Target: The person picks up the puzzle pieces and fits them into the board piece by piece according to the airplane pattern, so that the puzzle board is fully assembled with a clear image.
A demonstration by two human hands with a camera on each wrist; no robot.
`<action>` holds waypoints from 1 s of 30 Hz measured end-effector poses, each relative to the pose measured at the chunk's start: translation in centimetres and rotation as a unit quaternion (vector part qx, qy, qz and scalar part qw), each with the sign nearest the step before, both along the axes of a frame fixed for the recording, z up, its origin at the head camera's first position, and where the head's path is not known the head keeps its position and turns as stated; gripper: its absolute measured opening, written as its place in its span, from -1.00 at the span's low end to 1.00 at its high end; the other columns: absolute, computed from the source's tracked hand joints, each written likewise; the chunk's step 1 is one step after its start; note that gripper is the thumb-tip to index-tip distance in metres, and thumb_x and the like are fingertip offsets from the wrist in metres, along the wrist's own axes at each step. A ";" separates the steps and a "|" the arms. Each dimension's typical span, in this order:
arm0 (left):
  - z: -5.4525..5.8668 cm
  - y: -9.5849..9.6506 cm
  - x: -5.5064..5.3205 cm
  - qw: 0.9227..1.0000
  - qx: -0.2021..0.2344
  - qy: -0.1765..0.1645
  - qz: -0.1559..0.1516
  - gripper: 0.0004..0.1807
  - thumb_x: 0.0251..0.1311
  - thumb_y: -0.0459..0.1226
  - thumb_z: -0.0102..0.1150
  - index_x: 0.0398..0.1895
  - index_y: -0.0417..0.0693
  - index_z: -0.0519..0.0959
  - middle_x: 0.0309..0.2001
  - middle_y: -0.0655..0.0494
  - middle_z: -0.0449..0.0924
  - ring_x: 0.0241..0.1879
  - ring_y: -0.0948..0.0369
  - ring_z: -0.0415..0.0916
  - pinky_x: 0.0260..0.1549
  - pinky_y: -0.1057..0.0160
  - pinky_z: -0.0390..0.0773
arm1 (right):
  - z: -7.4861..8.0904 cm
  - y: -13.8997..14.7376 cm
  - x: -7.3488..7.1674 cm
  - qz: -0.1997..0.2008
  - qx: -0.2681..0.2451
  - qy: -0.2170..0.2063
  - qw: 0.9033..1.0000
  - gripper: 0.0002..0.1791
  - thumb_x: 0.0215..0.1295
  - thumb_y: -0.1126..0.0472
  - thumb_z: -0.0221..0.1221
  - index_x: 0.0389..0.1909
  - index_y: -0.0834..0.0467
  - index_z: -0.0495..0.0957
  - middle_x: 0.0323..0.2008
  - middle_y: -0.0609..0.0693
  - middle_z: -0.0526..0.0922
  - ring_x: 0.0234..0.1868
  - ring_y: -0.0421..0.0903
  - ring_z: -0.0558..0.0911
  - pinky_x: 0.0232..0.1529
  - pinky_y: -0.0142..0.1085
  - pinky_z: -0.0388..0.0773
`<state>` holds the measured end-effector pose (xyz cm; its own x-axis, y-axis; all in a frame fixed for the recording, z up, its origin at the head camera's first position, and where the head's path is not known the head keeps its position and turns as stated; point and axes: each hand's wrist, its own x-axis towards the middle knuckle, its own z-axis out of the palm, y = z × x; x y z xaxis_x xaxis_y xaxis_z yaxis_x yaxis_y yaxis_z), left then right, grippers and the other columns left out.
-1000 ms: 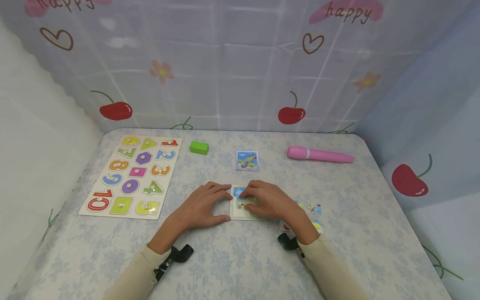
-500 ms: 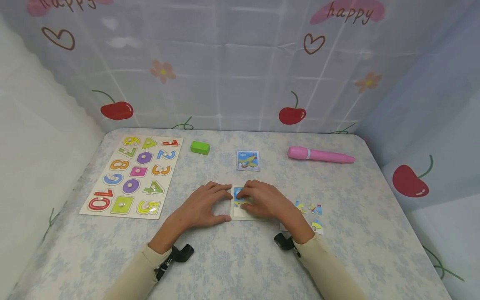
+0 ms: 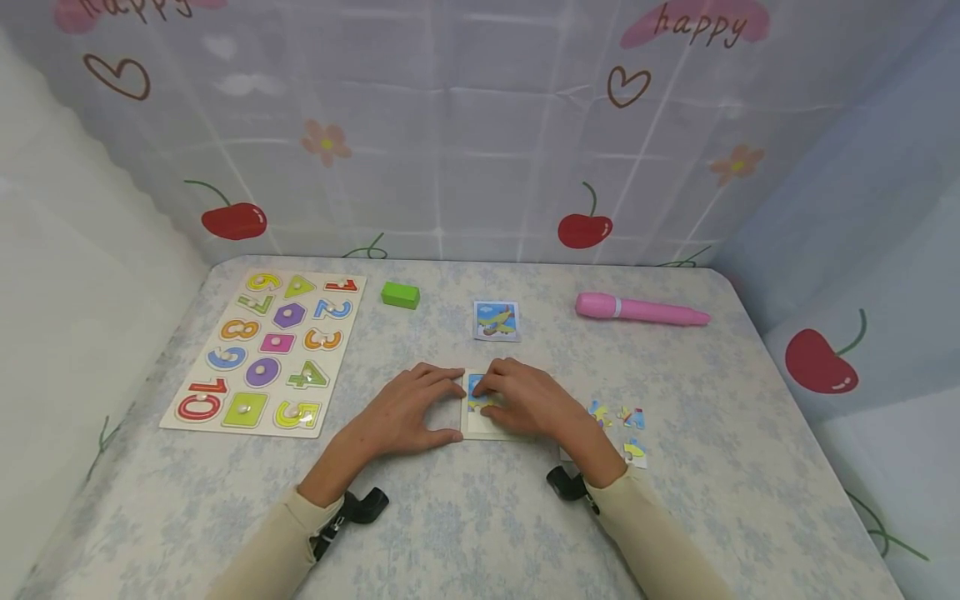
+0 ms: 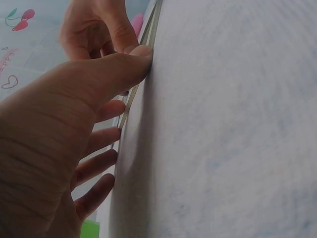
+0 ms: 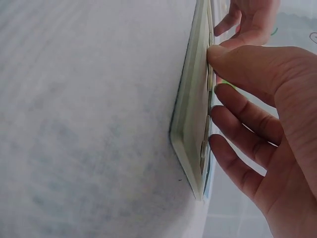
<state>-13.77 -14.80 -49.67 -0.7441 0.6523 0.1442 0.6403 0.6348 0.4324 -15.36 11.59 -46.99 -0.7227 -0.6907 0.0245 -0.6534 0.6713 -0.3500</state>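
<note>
A small cream puzzle board lies flat in front of me, with blue-and-yellow jigsaw pieces in its upper left part. My left hand rests at the board's left edge, its thumb by the near corner and its fingertips farther up. Over the board, my right hand presses its thumb and fingertips down on the pieces. The right wrist view shows that thumb and those fingers spread along the face of the board. Much of the board's right part is hidden beneath the right hand.
Several loose jigsaw pieces lie right of the board, partly behind the right wrist. Beyond it are an airplane picture card, a green block and a pink pen-shaped object. A number-and-shape puzzle board sits at left.
My right hand has shifted slightly left over the board, uncovering more of the loose pieces beside its wrist. My left hand has stayed at the board's edge.
</note>
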 end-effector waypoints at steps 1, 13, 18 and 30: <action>0.0 0.0 0.0 1.000 -0.002 0.001 0.000 -0.37 0.23 0.21 0.50 0.27 0.17 0.66 0.54 0.15 0.45 0.40 0.09 0.44 0.30 -0.09 0.51 | 0.0 0.0 0.0 -0.001 0.000 -0.001 1.000 -0.74 0.40 0.14 0.45 0.08 -0.02 0.80 -0.02 -0.12 0.68 0.00 -0.15 0.65 -0.05 -0.21 0.66; 0.1 0.1 0.0 1.000 0.004 0.007 -0.002 -0.38 0.22 0.18 0.53 0.26 0.14 0.66 0.53 0.13 0.47 0.38 0.08 0.46 0.28 -0.09 0.52 | 0.7 0.3 0.2 -0.001 0.000 -0.011 1.000 -0.71 0.40 0.12 0.45 0.10 0.00 0.79 0.00 -0.11 0.70 0.03 -0.12 0.65 0.00 -0.18 0.66; 0.1 0.1 0.0 1.000 0.004 0.005 -0.001 -0.38 0.22 0.17 0.54 0.26 0.14 0.66 0.52 0.12 0.48 0.39 0.08 0.46 0.29 -0.09 0.52 | 1.1 0.8 0.3 -0.013 -0.002 -0.016 1.000 -0.70 0.41 0.12 0.45 0.12 0.02 0.78 0.00 -0.11 0.70 0.02 -0.12 0.65 0.01 -0.17 0.66; 0.1 0.1 0.1 1.000 -0.001 -0.002 0.003 -0.38 0.22 0.17 0.53 0.27 0.15 0.66 0.54 0.13 0.46 0.40 0.07 0.44 0.30 -0.11 0.51 | 1.5 3.3 0.9 -0.086 0.002 -0.050 0.995 -0.68 0.40 0.12 0.45 0.14 -0.01 0.79 0.02 -0.12 0.70 0.00 -0.16 0.62 0.00 -0.16 0.64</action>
